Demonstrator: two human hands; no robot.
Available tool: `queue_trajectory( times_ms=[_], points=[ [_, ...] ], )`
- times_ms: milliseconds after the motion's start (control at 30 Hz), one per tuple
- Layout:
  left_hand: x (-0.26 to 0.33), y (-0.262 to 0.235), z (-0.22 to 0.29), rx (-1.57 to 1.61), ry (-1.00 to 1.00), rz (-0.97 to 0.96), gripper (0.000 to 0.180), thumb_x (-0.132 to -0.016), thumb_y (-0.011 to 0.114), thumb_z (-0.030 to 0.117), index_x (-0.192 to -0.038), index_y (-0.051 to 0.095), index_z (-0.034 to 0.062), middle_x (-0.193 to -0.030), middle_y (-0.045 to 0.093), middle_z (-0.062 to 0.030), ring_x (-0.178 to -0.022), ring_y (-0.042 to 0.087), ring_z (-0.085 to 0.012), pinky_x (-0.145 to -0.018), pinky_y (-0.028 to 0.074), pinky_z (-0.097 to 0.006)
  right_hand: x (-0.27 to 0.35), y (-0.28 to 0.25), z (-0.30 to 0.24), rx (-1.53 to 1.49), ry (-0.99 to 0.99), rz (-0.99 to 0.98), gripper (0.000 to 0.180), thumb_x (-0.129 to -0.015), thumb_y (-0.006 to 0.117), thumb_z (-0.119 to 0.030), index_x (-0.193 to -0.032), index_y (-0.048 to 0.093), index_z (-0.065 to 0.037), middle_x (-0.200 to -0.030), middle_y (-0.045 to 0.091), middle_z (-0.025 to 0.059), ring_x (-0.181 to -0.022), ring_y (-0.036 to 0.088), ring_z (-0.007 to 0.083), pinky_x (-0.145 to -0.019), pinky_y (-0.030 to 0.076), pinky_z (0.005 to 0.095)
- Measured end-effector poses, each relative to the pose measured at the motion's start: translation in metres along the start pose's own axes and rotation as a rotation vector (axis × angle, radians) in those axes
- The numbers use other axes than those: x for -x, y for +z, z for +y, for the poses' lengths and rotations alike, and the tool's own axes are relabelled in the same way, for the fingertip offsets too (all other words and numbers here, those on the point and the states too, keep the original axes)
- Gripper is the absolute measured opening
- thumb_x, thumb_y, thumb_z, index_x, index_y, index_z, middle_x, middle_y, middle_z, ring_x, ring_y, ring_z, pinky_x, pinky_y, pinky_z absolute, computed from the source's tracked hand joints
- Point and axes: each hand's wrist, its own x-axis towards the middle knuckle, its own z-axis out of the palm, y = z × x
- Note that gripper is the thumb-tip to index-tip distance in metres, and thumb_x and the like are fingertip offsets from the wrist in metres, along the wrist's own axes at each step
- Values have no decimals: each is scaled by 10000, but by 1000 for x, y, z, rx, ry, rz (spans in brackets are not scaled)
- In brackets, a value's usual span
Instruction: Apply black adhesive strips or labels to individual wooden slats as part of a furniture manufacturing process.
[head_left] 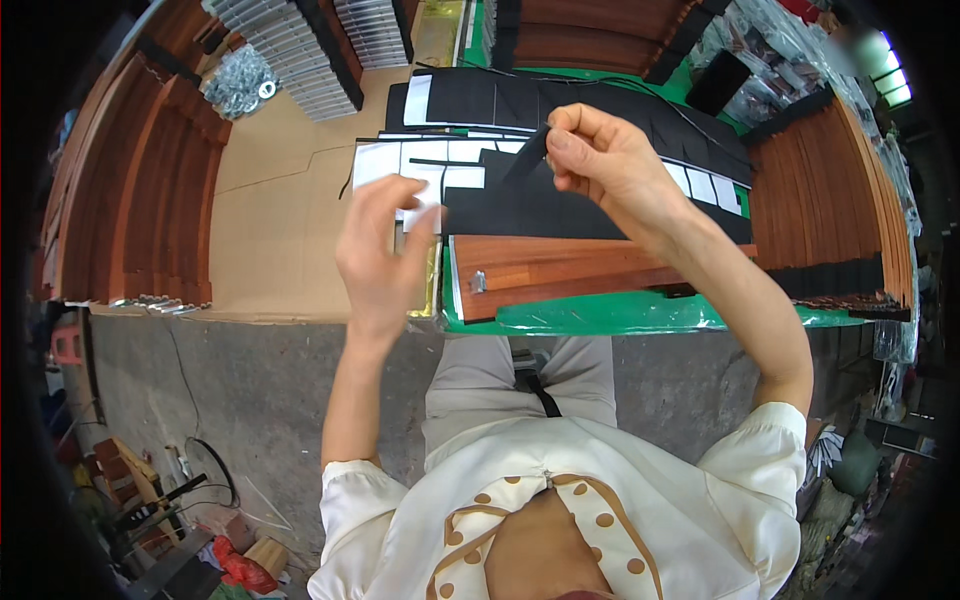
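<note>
My right hand [610, 160] is raised over the middle of the table, thumb and fingers pinching the end of a narrow black strip [528, 160] that slants down to the left. Slightly blurred, my left hand [378, 245] hovers above the left ends of the sheets, its thumb apart from its curved fingers and nothing visible between them. Beneath both hands lie black sheets [570, 212] with white patches [378, 160]. Nearer to me rests a reddish-brown wood-grain board [560, 270] with a small metallic piece [479, 282] on its left end.
Stacks of brown boards stand at the left [165, 190] and right [815, 190] of the table. Silvery stacked strips [290, 50] and a clear plastic bundle [240, 82] stand far left, on brown cardboard [270, 240]. A green cover [620, 315] lines the table's front edge.
</note>
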Motion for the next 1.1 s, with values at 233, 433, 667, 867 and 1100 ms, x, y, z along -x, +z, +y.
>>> queue_trajectory(
  times_ms=[233,433,667,867,1100],
  points=[
    [13,7,75,-78,398,156,375,-621,805,8,-938,605,30,-812,595,-47,-661,555,-170,-608,392,-298,72,31,8,-299,-39,-77,206,-873,664,-295,-907,570,-115,-814,561,-55,-745,519,35,-701,448,191],
    [36,1,87,-154,456,96,322,-633,795,21,-896,609,25,-771,604,-43,-656,566,-178,-598,377,-302,104,16,28,-174,13,-22,323,-871,665,-234,-1119,558,-58,-960,597,8,-818,544,58,-747,476,213],
    [76,-5,91,-73,300,-90,342,-604,793,-27,-889,607,7,-794,624,-82,-678,576,-211,-607,405,-344,125,26,33,1178,-1000,82,350,-605,724,-101,-949,659,-111,-892,608,1,-775,555,175,-633,499,277],
    [78,-11,83,1,237,-135,362,-588,811,5,-891,614,13,-796,642,-77,-700,596,-205,-632,411,-331,110,37,49,1206,-1055,58,286,-586,664,-101,-872,661,-93,-851,597,3,-760,567,181,-600,500,292],
    [63,-19,67,165,-85,-25,345,-671,776,83,-975,623,23,-954,618,-73,-782,571,-211,-720,377,-338,90,33,34,1148,-972,143,236,-674,715,-79,-904,669,-53,-872,627,56,-783,584,224,-642,500,320]
  ],
)
